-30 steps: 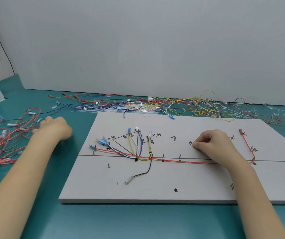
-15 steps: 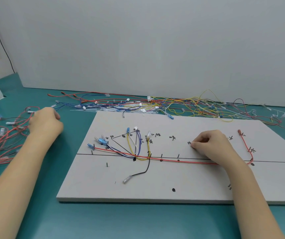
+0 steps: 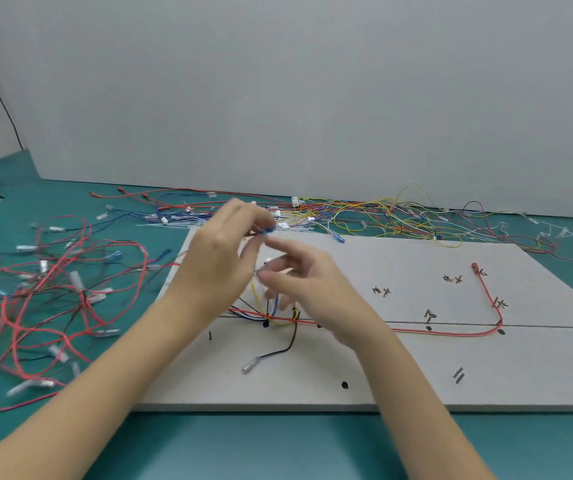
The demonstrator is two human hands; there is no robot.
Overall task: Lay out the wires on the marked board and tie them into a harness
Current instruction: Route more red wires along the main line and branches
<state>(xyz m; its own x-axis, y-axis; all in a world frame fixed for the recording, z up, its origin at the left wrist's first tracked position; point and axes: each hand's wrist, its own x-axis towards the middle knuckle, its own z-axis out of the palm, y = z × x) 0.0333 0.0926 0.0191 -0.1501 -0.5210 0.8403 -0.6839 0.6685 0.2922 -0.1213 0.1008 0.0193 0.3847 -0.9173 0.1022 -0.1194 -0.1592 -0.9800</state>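
A grey marked board [image 3: 399,372] lies on the teal table. A long red wire [image 3: 451,332] runs along its black line and bends up to a red terminal at the right. Yellow, blue and black wires fan out near the board's left middle, partly hidden by my hands. My left hand [image 3: 219,261] is raised over the board's left part and pinches a wire with a blue connector [image 3: 268,230] between thumb and fingertips. My right hand [image 3: 307,282] hovers just right of it, fingers spread and blurred, near the same wire.
A tangle of red and black wires [image 3: 53,299] with white connectors lies left of the board. More loose yellow, blue and red wires [image 3: 364,216] stretch along the wall behind it. A black wire with a silver terminal [image 3: 271,353] lies on the board's front part.
My left hand has come from the wire pile at the left to above the board, now pinching a blue-ended wire. My right hand has lifted off the red wire and moved left.
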